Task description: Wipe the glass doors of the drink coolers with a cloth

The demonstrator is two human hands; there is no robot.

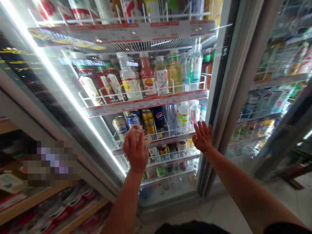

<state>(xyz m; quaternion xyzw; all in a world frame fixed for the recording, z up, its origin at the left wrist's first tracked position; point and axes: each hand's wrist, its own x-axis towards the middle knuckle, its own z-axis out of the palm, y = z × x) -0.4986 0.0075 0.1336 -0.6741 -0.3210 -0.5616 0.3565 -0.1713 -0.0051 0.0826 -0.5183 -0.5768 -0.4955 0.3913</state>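
Note:
My left hand [135, 151] is raised in front of a lit drinks fridge [220, 97], its fingers closed round a pale crumpled wad [139, 130], perhaps a cloth, level with a shelf of cans [148, 121]. My right hand [202, 137] is open. Its fingers are spread flat at the right end of the same wire shelf [175, 135], close to the fridge's dark frame. I cannot tell whether either hand touches glass. Bottles [147, 76] stand in a row on the shelf above.
A glass door [48, 84] with bright glare slants away on the left. Wooden shelves [31, 201] with packaged goods stand at the lower left. A second fridge [275, 81] full of drinks is on the right. Pale floor tiles [219, 211] lie below.

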